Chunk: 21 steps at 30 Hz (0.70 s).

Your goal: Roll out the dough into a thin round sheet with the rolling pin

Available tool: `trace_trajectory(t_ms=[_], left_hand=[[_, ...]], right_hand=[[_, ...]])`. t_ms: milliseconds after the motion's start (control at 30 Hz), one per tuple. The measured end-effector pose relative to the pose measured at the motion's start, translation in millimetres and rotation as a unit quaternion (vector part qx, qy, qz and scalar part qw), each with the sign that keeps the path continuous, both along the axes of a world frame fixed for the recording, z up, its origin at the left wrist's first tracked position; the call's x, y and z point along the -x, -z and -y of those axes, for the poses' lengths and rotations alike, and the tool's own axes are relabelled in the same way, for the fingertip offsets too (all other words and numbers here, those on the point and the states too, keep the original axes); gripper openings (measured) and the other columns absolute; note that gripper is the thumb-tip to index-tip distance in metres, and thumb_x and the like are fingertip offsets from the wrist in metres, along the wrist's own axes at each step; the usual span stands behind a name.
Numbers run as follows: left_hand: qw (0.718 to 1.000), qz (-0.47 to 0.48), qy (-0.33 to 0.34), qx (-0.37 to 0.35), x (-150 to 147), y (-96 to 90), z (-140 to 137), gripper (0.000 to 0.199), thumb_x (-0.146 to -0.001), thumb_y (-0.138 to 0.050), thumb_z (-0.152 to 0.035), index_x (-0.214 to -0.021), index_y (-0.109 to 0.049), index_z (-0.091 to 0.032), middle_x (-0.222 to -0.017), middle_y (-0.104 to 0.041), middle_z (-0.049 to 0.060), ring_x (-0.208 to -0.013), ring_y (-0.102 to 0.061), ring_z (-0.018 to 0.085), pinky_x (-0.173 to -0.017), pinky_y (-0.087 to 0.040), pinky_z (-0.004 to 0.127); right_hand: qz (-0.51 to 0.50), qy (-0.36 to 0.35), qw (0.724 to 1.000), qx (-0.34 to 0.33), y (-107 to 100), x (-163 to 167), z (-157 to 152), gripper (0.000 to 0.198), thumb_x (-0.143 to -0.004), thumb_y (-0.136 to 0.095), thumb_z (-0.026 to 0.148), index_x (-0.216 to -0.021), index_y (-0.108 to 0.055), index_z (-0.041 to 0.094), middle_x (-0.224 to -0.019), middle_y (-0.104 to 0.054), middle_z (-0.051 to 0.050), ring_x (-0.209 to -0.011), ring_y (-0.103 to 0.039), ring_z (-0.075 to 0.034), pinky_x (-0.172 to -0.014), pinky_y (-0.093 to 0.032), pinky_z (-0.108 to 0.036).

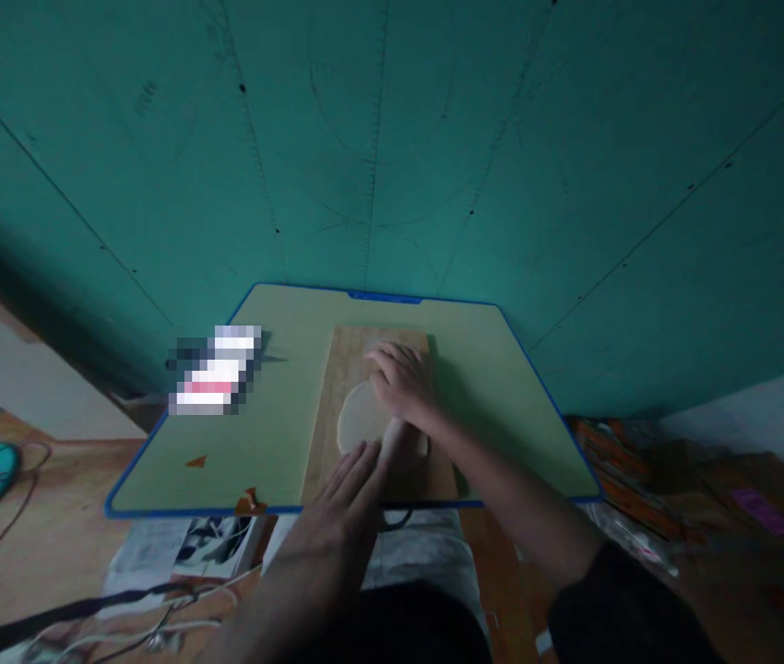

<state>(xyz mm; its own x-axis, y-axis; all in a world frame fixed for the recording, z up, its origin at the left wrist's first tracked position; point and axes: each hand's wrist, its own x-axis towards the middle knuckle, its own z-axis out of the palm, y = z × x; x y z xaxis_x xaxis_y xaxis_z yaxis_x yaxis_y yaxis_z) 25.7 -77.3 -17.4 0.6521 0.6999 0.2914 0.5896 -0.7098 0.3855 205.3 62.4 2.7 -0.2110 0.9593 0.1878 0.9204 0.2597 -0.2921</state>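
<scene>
A round, flattened sheet of dough (361,420) lies on a wooden board (347,355). Across its right part slants a pale rolling pin (393,440), mostly covered by my hands. My right hand (402,380) curls over the far end, its fingers bent towards the top of the board. At the near end, my left hand (350,493) lies over the pin, fingers fairly straight and reaching the dough's lower edge. How tightly either hand grips is hidden under the palms.
The board rests on a pale green tabletop (281,369) with a blue rim, against a green wall (364,138). A pixelated object (216,373) is at the left, near small brown scraps (196,461). Cables (177,609) and papers lie below on the floor.
</scene>
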Motion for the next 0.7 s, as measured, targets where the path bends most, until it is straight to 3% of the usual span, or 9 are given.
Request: trace_trajectory(t_ms=[67, 167, 300, 400, 567, 700], left_hand=[[1.0, -0.002, -0.005, 0.005, 3.7, -4.0, 5.6, 0.073, -0.096, -0.043, -0.012, -0.162, -0.012, -0.018, -0.163, -0.031, 0.015, -0.151, -0.027, 0.03, -0.112, -0.047, 0.051], [1.0, -0.01, 0.029, 0.007, -7.3, -10.6, 10.6, 0.07, -0.094, -0.047, -0.015, -0.16, -0.022, -0.016, -0.163, -0.031, 0.014, -0.152, -0.025, 0.03, -0.112, -0.048, 0.051], [0.994, -0.024, 0.103, 0.021, -43.5, -19.0, 11.3, 0.063, -0.089, -0.048, -0.008, -0.151, -0.042, -0.012, -0.16, -0.039, 0.011, -0.153, -0.02, 0.03, -0.118, -0.039, 0.054], [0.988, -0.002, 0.15, 0.022, -70.5, -23.2, 9.9, 0.053, -0.092, -0.052, -0.017, -0.144, -0.051, -0.012, -0.151, -0.052, 0.011, -0.151, -0.03, 0.03, -0.124, -0.029, 0.053], [0.985, 0.006, 0.17, 0.001, -91.7, -19.5, 11.1, 0.029, -0.094, -0.054, -0.022, -0.117, -0.068, -0.011, -0.125, -0.07, 0.014, -0.139, -0.048, 0.029, -0.124, -0.028, 0.048], [0.994, 0.008, 0.108, -0.008, -74.9, -11.4, 19.1, 0.032, -0.095, -0.054, -0.022, -0.124, -0.066, -0.015, -0.139, -0.063, 0.01, -0.145, -0.04, 0.031, -0.121, -0.035, 0.051]], right_hand=[[-0.007, -0.025, 1.0, 0.003, -1.0, 14.8, -12.1, 0.035, -0.095, -0.044, 0.018, -0.12, -0.068, 0.023, -0.134, -0.063, -0.006, -0.124, -0.054, -0.021, -0.11, -0.035, -0.037], [0.007, -0.07, 0.997, -0.008, 0.3, 18.1, -16.8, 0.033, -0.095, -0.045, 0.019, -0.119, -0.068, 0.022, -0.132, -0.063, -0.007, -0.124, -0.053, -0.021, -0.111, -0.035, -0.037], [0.039, -0.095, 0.995, -0.001, 6.3, -13.1, -4.2, 0.039, -0.092, -0.051, 0.02, -0.129, -0.064, 0.021, -0.146, -0.054, -0.009, -0.143, -0.037, -0.025, -0.121, -0.019, -0.049], [0.037, -0.071, 0.996, 0.036, 14.9, -47.3, 8.3, 0.046, -0.092, -0.051, 0.019, -0.136, -0.06, 0.022, -0.158, -0.042, -0.01, -0.15, -0.027, -0.029, -0.122, -0.013, -0.055], [-0.018, 0.008, 0.997, 0.078, 23.5, -79.8, 19.8, 0.056, -0.091, -0.044, 0.019, -0.147, -0.05, 0.017, -0.164, -0.029, -0.016, -0.15, -0.029, -0.029, -0.119, -0.027, -0.052], [-0.027, -0.009, 0.998, 0.063, 10.7, -46.3, 13.9, 0.052, -0.091, -0.045, 0.02, -0.142, -0.053, 0.02, -0.159, -0.037, -0.012, -0.146, -0.035, -0.026, -0.116, -0.033, -0.047]])
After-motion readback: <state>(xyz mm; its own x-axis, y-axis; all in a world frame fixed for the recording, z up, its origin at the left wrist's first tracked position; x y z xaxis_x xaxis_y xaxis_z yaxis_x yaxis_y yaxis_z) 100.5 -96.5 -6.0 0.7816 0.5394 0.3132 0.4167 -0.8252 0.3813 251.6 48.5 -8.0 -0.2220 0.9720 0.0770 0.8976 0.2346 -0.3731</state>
